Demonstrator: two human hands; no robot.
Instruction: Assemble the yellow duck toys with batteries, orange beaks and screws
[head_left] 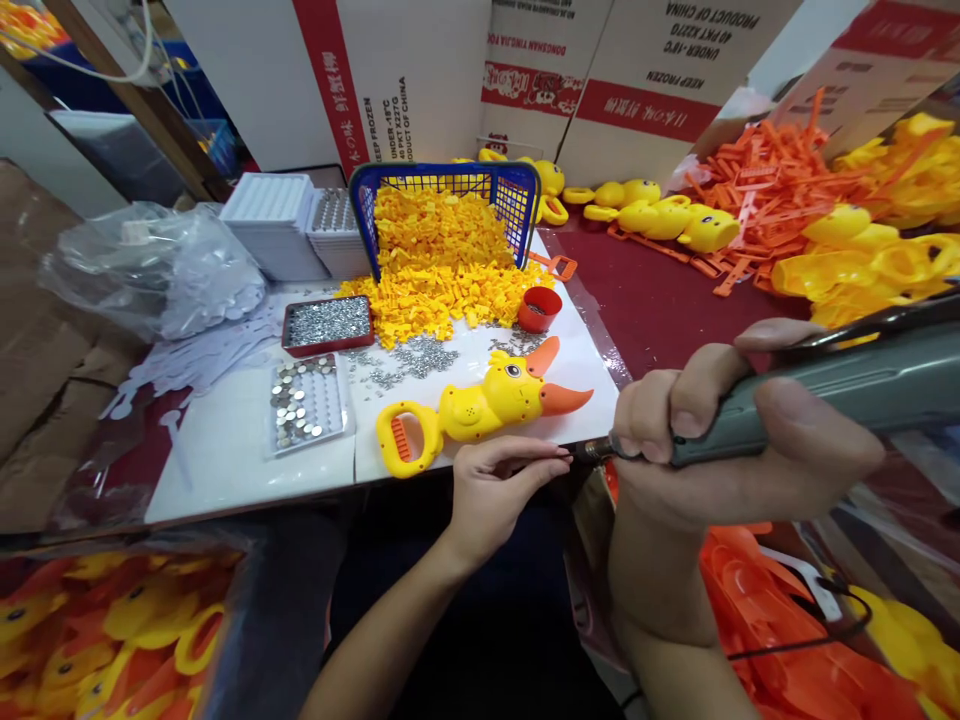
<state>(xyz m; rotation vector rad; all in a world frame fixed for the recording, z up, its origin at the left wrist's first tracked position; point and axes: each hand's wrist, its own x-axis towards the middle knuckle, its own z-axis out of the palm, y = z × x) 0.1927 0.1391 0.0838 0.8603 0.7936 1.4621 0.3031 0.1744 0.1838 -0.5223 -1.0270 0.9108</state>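
Observation:
My right hand (720, 430) is wrapped round a grey-green electric screwdriver (825, 390), whose bit (592, 451) points left. At the bit's tip, the thumb and fingers of my left hand (499, 485) are pinched together; whatever they hold is too small to make out. Just beyond my left hand, a yellow toy duck grabber (487, 400) lies on the white work surface (225, 470). Its orange beak (562, 400) is parted, and an orange trigger (403, 440) shows inside its handle loop.
Behind the duck, a tipped blue basket (360, 215) spills small yellow parts (450, 290). Loose screws (416, 360) lie near a red screw tray (330, 325) and red cup (539, 310). Coin-like discs fill a white tray (307, 400). Orange parts (765, 190) are heaped right; finished ducks (112, 640) lie lower left.

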